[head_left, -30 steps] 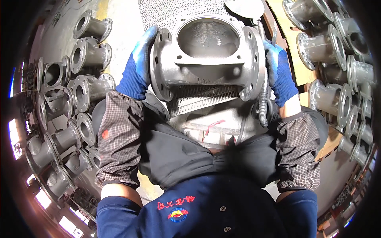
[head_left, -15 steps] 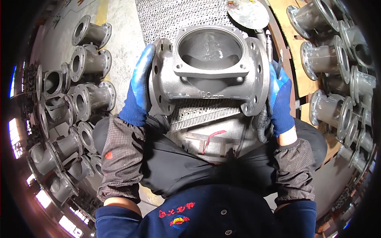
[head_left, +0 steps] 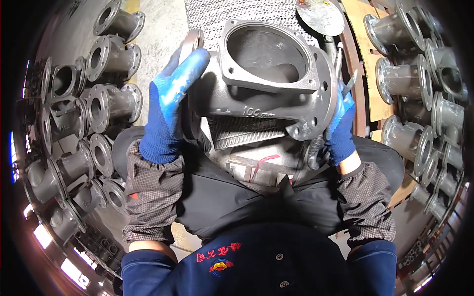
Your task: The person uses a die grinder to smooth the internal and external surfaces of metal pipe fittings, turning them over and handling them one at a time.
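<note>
A large grey cast-metal valve body [head_left: 266, 79] with a square top opening and round bolt flanges on both sides is held up over my lap. My left hand [head_left: 170, 106], in a blue glove, grips its left flange. My right hand [head_left: 341, 126], also blue-gloved, holds the right flange from behind and is partly hidden by it. The casting is tilted, its left side raised. Checked sleeve covers sit over both forearms.
Rows of similar grey flanged castings [head_left: 106, 101] lie on the left, and several more [head_left: 414, 79] stand on the right by wooden boards [head_left: 368, 59]. A metal mesh surface [head_left: 247, 12] lies ahead, with a round metal disc [head_left: 321, 15] on it.
The casting has come closer to me and tilted, its left flange rising. My left hand shifted over the left flange's face; my right hand dropped lower behind the right flange.
</note>
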